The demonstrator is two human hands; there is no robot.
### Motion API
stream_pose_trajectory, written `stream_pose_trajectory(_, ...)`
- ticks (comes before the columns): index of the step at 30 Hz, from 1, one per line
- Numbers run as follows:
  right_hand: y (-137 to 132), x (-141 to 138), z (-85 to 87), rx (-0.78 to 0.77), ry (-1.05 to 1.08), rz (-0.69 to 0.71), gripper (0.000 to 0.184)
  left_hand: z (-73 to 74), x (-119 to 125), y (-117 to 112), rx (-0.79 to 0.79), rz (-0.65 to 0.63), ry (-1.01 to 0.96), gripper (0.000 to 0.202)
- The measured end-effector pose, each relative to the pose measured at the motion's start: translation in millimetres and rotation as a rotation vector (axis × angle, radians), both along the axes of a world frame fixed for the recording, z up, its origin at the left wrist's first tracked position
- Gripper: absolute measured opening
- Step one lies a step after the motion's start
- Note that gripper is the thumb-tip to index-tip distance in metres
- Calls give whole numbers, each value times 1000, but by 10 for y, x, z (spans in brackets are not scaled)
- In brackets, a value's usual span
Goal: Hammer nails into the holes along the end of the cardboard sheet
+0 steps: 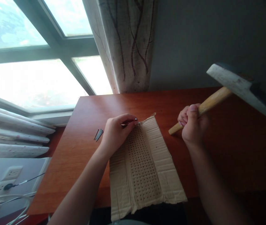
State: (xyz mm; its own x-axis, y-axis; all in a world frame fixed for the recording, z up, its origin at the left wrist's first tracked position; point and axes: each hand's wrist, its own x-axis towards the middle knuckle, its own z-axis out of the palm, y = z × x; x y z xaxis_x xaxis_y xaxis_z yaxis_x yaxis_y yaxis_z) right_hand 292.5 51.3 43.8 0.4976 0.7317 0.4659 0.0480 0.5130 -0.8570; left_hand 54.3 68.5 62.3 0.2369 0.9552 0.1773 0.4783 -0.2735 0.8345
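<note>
A piece of brown cardboard (156, 162) lies on the reddish wooden table (86, 150), its middle strip dotted with rows of small holes. My left hand (116, 132) rests on the cardboard's far left part, fingers pinched on a small nail near the top edge. My right hand (192, 125) is closed round the wooden handle of a hammer (238, 86), whose metal head is raised up to the right above the table. Several loose nails (98, 134) lie on the table just left of my left hand.
A patterned curtain (128, 43) hangs behind the table beside a large window (36, 62). A grey wall stands at the back right. Left of the table are white padded rails, a wall socket (7, 179) and white cables.
</note>
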Motion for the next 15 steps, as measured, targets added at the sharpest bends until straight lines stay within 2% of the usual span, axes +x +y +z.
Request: stream_pose_trajectory(15, -6, -13, 7, -23, -9, -19, 46, -58, -43, -3, 74, 8, 53, 15)
